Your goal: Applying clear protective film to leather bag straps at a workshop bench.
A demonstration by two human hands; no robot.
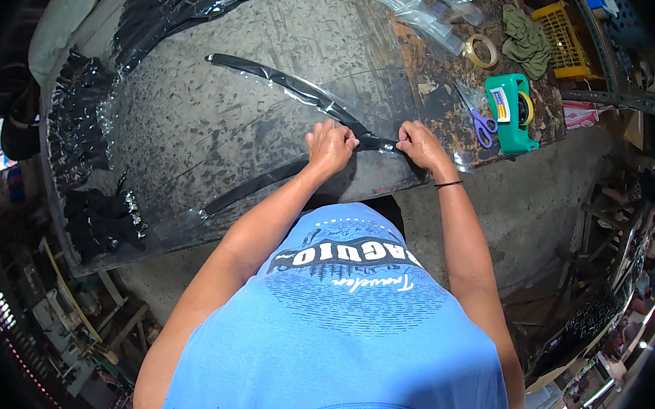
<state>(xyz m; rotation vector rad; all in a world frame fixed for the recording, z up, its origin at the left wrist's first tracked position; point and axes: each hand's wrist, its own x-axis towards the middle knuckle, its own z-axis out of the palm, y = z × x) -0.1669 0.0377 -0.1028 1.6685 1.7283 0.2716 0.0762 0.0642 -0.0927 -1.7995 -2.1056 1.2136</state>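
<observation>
A long black strap (264,72), partly wrapped in shiny clear plastic, slants across the table from upper left down to my hands. My left hand (331,148) is closed, its fingertips pinching the strap near its lower right end. Another black length (261,182) runs from beneath my left wrist toward the table's front edge; whether it joins the first strap cannot be made out. My right hand (421,146) is closed at the strap's right end, where clear plastic (387,145) shows between my hands. My fingertips partly hide what they grip.
Purple-handled scissors (484,129), a green tape dispenser (509,111) and a tape roll (481,51) lie at the right. Behind them are clear plastic sleeves (424,17), a green cloth (526,42) and a yellow crate (569,43). Plastic-wrapped black bundles (83,119) line the left side.
</observation>
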